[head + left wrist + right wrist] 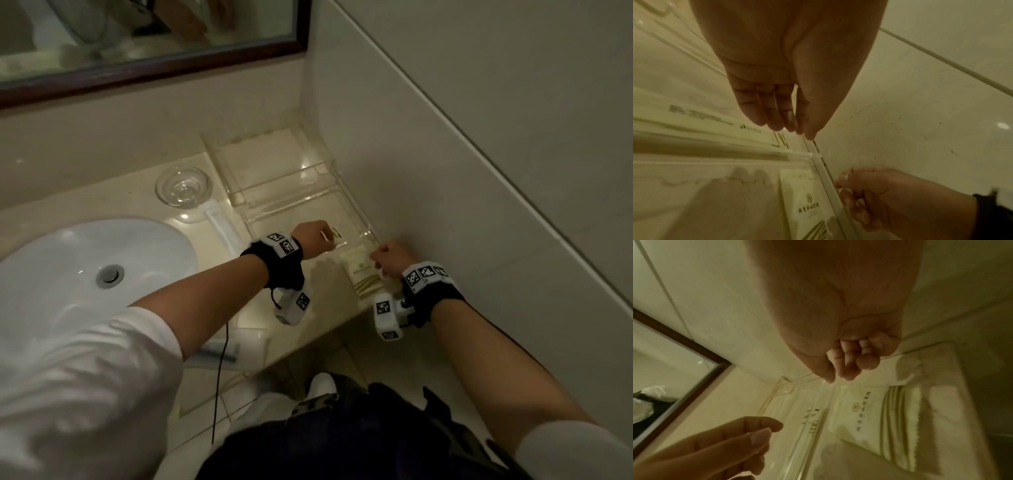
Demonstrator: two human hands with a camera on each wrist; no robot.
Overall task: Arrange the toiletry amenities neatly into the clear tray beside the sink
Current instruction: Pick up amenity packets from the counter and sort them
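The clear tray (291, 192), hard transparent acrylic with thin upright walls, sat in the corner of a glossy cream stone surface (102, 202), against a pale tiled wall (479, 137). A flat printed sachet (337, 233) lay inside its near compartment, and a cream packet (359, 270) with green stripes lay just outside its near wall. The left hand (313, 236) hung over that compartment, fingers (764, 112) straight, close together and holding nothing. The right hand (394, 257) had its fingers (849, 356) curled at the tray's near corner; whether they gripped the rim could not be told. A round glass dish (183, 186), a white oval sink (85, 270) and a dark-framed mirror (137, 34) lay to the left.
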